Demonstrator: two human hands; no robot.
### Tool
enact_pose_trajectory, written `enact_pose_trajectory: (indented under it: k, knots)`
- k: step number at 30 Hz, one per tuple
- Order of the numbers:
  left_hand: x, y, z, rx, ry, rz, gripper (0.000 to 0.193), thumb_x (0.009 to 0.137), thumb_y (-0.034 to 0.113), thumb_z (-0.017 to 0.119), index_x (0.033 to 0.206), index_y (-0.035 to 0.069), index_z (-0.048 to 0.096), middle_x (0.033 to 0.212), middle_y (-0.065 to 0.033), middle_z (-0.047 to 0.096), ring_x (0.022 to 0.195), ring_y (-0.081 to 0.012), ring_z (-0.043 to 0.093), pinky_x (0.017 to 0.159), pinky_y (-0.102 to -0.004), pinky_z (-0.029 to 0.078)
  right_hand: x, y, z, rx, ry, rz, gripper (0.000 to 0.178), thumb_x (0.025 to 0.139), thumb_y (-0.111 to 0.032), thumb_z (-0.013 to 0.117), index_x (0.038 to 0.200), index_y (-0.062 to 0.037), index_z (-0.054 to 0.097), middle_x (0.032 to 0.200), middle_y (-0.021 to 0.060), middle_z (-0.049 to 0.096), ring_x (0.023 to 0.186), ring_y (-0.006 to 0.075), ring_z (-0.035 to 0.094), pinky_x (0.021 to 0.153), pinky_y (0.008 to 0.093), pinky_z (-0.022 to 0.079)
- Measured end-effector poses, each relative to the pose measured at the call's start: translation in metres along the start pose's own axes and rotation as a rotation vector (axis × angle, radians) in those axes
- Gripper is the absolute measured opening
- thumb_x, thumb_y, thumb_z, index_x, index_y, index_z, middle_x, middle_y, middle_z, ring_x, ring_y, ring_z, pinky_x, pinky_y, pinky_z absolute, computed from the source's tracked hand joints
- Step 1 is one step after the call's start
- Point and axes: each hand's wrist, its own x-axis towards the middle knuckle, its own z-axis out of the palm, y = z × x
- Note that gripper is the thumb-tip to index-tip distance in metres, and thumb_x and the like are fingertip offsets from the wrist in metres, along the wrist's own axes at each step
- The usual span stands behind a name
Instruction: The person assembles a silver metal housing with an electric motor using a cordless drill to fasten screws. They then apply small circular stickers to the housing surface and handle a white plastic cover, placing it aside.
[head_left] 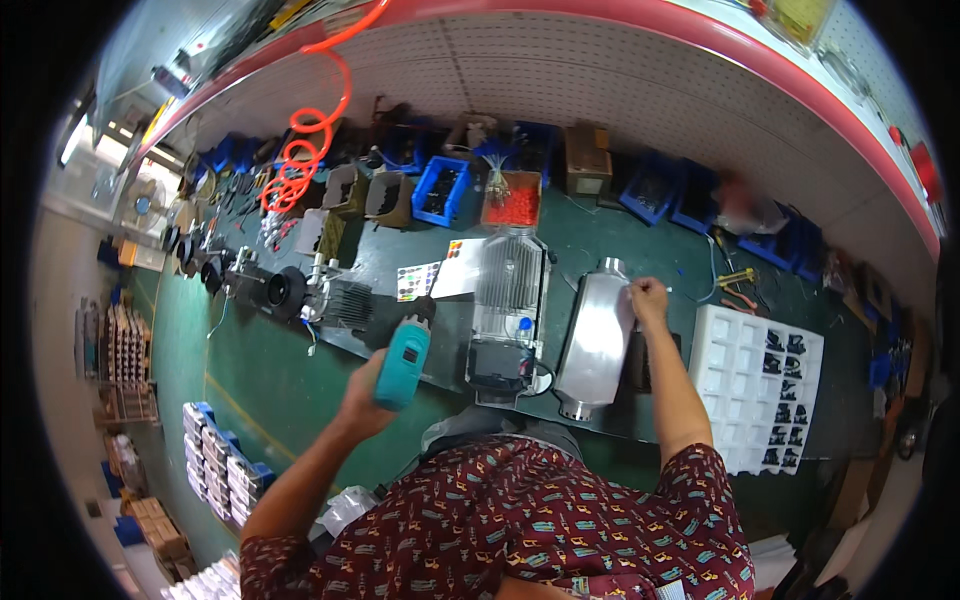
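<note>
In my left hand (366,402) is a teal cordless power screwdriver (404,362), its dark tip pointing away from me. My fingers wrap round its lower part. A finned metal housing (508,275) with a dark near end lies on the bench to the right of the tool. Further right rests a smooth silver metal casing (595,340) with a short round neck at each end. My right hand (650,302) is by the casing's far right edge, fingers pinched together. Whatever those fingers hold, if anything, is too small to make out.
A white compartment tray (728,385) with small black parts stands at right. Blue bins (440,190) and a box of red pieces (512,203) line the back. An orange coiled hose (305,150) hangs at left. Motor assemblies (340,300) and a sticker sheet (417,281) lie on the bench.
</note>
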Motion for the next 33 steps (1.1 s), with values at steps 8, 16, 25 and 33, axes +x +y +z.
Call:
enact_pose_trajectory:
  k: [8, 16, 25, 33]
  knots:
    - [-0.043, -0.137, 0.1, 0.276, 0.112, -0.654, 0.073, 0.071, 0.011, 0.082, 0.135, 0.007, 0.049, 0.122, -0.0217, 0.061, 0.12, -0.041, 0.054, 0.105, -0.0488, 0.042, 0.003, -0.082, 0.02, -0.741, 0.045, -0.093, 0.047, 0.081, -0.023, 0.072, 0.125, -0.0074, 0.067, 0.133, 0.0195, 0.062, 0.123, 0.0409, 0.058, 0.1, 0.0505, 0.05]
    - [-0.005, -0.207, 0.133, 0.287, 0.196, -0.646, 0.079, 0.072, 0.008, 0.083, 0.14, 0.008, 0.043, 0.132, -0.0189, 0.056, 0.127, -0.0404, 0.048, 0.11, -0.052, 0.034, 0.046, -0.231, 0.18, -0.722, -0.577, -0.855, 0.023, 0.084, -0.009, 0.064, 0.104, -0.009, 0.075, 0.104, 0.0168, 0.071, 0.099, 0.0362, 0.068, 0.086, 0.0481, 0.055]
    - [0.011, -0.237, 0.142, 0.146, 0.275, -0.566, 0.074, 0.075, 0.007, 0.077, 0.142, 0.007, 0.045, 0.132, -0.0193, 0.057, 0.123, -0.0428, 0.049, 0.108, -0.0537, 0.034, 0.09, -0.212, 0.272, -1.059, -0.939, -0.685, 0.038, 0.074, -0.011, 0.08, 0.11, -0.0082, 0.07, 0.122, 0.017, 0.068, 0.117, 0.0355, 0.064, 0.098, 0.0446, 0.053]
    - [0.007, -0.229, 0.11, 0.167, 0.261, -0.42, 0.059, 0.076, 0.008, 0.073, 0.133, 0.005, 0.056, 0.127, -0.0191, 0.059, 0.118, -0.0415, 0.053, 0.103, -0.0513, 0.039, 0.091, -0.212, 0.26, -1.01, -0.931, -0.631, 0.04, 0.079, -0.013, 0.078, 0.117, -0.008, 0.068, 0.12, 0.0194, 0.068, 0.117, 0.0374, 0.064, 0.099, 0.0442, 0.052]
